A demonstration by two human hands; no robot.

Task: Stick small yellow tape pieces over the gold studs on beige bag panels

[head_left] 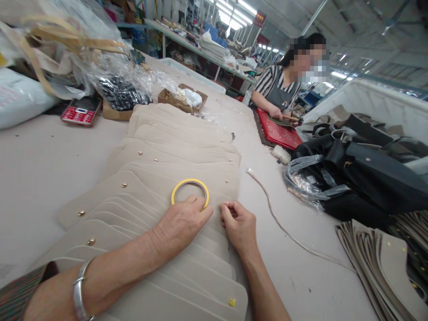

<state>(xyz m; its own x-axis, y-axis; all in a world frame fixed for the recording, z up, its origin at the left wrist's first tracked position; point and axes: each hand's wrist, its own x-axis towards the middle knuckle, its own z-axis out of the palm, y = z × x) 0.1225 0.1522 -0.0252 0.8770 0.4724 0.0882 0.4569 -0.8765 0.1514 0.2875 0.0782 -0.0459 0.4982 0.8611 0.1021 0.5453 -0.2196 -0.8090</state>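
A long overlapping row of beige leather flaps [174,156], each with small gold studs, lies across the table. A yellow roll of tape [190,192] rests on them. My left hand [182,223] lies on the flaps with its fingers on the near rim of the tape roll. My right hand [237,223] is just to the right of it, fingers curled in a pinch at the edge of a flap, close to the tape's end; whatever it pinches is too small to make out.
A co-worker in a striped top [277,84] works on a red mat [279,131] across the table. Black bags [364,174] lie at right, stacked beige pieces [381,267] at lower right. A thin cord [284,227], a red calculator [81,110], plastic bags [110,80] and a cardboard box [182,99] sit around.
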